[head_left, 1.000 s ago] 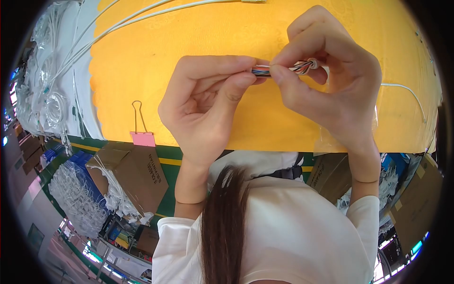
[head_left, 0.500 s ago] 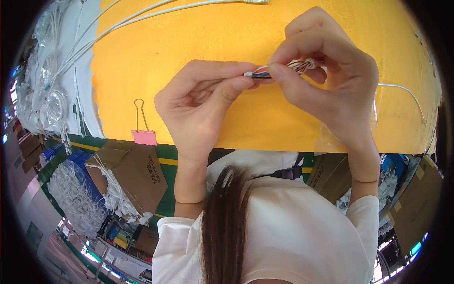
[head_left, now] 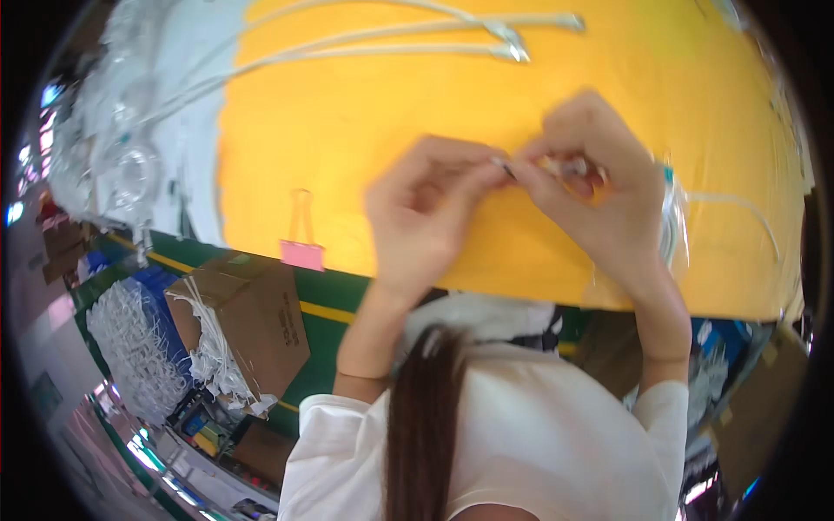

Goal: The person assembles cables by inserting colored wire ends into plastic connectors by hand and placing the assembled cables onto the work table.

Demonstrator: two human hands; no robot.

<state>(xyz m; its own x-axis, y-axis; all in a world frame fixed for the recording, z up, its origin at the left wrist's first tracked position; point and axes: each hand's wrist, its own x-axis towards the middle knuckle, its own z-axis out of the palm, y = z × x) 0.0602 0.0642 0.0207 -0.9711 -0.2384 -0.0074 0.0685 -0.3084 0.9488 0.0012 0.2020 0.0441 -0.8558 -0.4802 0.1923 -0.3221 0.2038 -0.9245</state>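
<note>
Above the yellow tabletop, a short bundle of thin coloured wires [head_left: 506, 168] is pinched between both hands. Motion blur and fingers hide most of it. My left hand [head_left: 417, 213] is closed, with thumb and forefinger on its left end. Close beside it, my right hand [head_left: 604, 187] grips the bundle with thumb and forefinger, its other fingers curled. A pale tip of the bundle shows inside the right hand's curl.
White cables with plugs [head_left: 391, 39] lie across the yellow cloth [head_left: 347, 104] at the back. A pink binder clip [head_left: 302, 254] grips the front edge. Bagged cable [head_left: 671, 221] is right of my right hand. A cardboard box [head_left: 274, 308] and piled white cables [head_left: 130, 347] stand lower left.
The view has shifted, so more of the cable plugs at the back shows. My hands have come closer together on the wires, and less of the bundle is exposed between them.
</note>
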